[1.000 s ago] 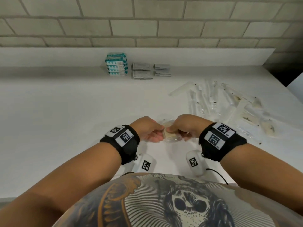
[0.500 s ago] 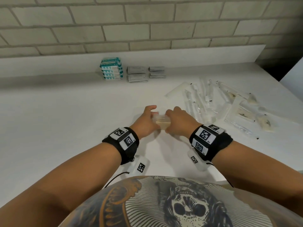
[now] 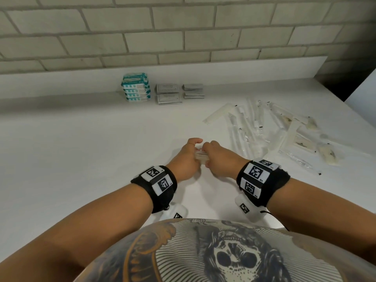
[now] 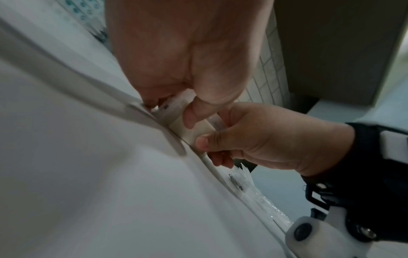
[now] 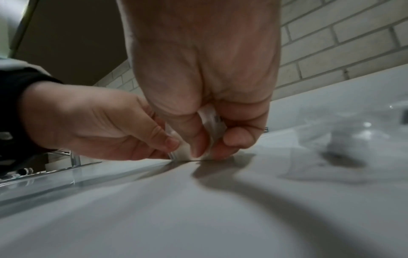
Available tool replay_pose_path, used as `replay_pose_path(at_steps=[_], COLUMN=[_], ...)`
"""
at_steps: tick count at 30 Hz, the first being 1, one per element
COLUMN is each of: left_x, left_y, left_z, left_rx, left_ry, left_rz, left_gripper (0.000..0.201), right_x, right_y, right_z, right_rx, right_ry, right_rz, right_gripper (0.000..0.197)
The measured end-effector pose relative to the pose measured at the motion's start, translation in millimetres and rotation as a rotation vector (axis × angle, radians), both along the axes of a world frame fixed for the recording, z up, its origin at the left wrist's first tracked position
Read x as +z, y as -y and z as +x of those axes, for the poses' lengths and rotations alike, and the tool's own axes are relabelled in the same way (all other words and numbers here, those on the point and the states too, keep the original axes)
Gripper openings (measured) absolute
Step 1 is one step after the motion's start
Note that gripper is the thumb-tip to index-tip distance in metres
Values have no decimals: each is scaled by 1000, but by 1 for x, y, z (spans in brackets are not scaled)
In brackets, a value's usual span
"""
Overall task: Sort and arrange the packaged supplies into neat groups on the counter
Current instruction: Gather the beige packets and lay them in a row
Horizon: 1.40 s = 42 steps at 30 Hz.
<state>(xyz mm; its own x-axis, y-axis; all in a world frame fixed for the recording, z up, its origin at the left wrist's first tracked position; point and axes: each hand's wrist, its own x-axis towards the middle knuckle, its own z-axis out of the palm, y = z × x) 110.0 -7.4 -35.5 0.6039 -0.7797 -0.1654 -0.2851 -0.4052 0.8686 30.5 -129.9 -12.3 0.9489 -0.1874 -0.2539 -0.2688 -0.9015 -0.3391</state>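
Beige packets: a small stack of clear-wrapped beige packets point(image 3: 201, 157) stands on edge on the counter point(image 3: 81, 151), near its middle, clamped between both hands.
Left hand: the left hand point(image 3: 186, 159) pinches one end of the stack, thumb in front and fingers curled behind it.
Right hand: the right hand point(image 3: 218, 159) pinches the other end the same way, thumb tip against the beige face in the wrist views.
Just changed: a second ago the hands worked close to the body; half a second ago they had carried the stack forward above the surface; now its lower edge touches the counter.
Meaning: I judge this as squaring the packets into one bundle before it is set down as a new group.
Finished groups: teal packs point(image 3: 136, 87), grey sachets point(image 3: 168, 93) and smaller grey sachets point(image 3: 193, 90) sit in a row along the back edge.
Still loose: a heap of clear-wrapped items point(image 3: 270, 131) lies scattered toward the right edge, well apart from the row.
Risk: the slick wrappers may let the stack fan out on release.
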Motion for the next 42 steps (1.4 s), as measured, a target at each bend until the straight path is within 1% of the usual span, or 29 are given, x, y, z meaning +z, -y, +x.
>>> replay_pose_path(at_steps=[4, 8, 10, 11, 12, 13, 14, 15, 17, 18, 19, 21, 23, 25, 26, 28, 30, 32, 36, 38, 40, 42], left_x=[10, 33, 44, 47, 48, 48, 45, 42, 33, 29, 27, 22, 18, 18, 19, 19, 17, 14, 14, 18, 23, 27], left_y=[-2, -6, -6, -7, -7, -7, -6, -5, -1, 1, 3, 5, 5, 8, 10, 15, 16, 15, 13, 14, 11, 7], left_z=[13, 43, 62, 72, 80, 90, 99, 108, 125, 134, 144, 162, 178, 191, 197, 208, 214, 217, 213, 210, 205, 199], left_rx=[-33, -102, -99, -55, 26, 138, 251, 341, 432, 445, 462, 526, 591, 622, 617, 592, 579, 574, 604, 608, 600, 623], left_ry=[92, 126, 125, 113, 84, 20, -84, -229, -501, -547, -538, -500, -480, -457, -433, -371, -313, -273, -254, -234, -133, 18], left_rz=[137, 265, 268, 235, 167, 86, 6, -65, -163, -173, -157, -112, -71, -16, 18, 93, 180, 238, 252, 253, 289, 284], left_gripper=[64, 66, 67, 66, 64, 62, 60, 59, 49, 41, 33, 24, 14, 3, 6, 13, 15, 13, 15, 18, 27, 36], right_x=[8, 32, 40, 42, 44, 44, 44, 43, 35, 29, 23, 12, 6, 7, 8, 7, 4, 1, 0, 3, 8, 19], right_y=[3, 5, 5, 6, 8, 10, 11, 11, 11, 10, 9, 8, 9, 11, 11, 12, 11, 11, 13, 13, 17, 26], right_z=[7, 27, 44, 55, 66, 79, 92, 105, 134, 148, 161, 183, 199, 211, 216, 225, 229, 230, 227, 220, 208, 189], right_rx=[1, 21, 11, -18, -68, -137, -219, -303, -421, -444, -458, -491, -527, -558, -563, -559, -553, -540, -529, -515, -487, -440], right_ry=[-15, 37, 43, 60, 89, 126, 163, 190, 202, 172, 131, 33, -72, -184, -218, -224, -180, -132, -87, -58, -46, -46], right_rz=[-1, 95, 146, 181, 228, 301, 401, 514, 685, 732, 766, 809, 830, 863, 858, 794, 712, 660, 587, 578, 622, 639], right_gripper=[27, 21, 17, 13, 10, 8, 6, 7, 12, 13, 13, 20, 27, 28, 29, 28, 25, 22, 21, 25, 36, 41])
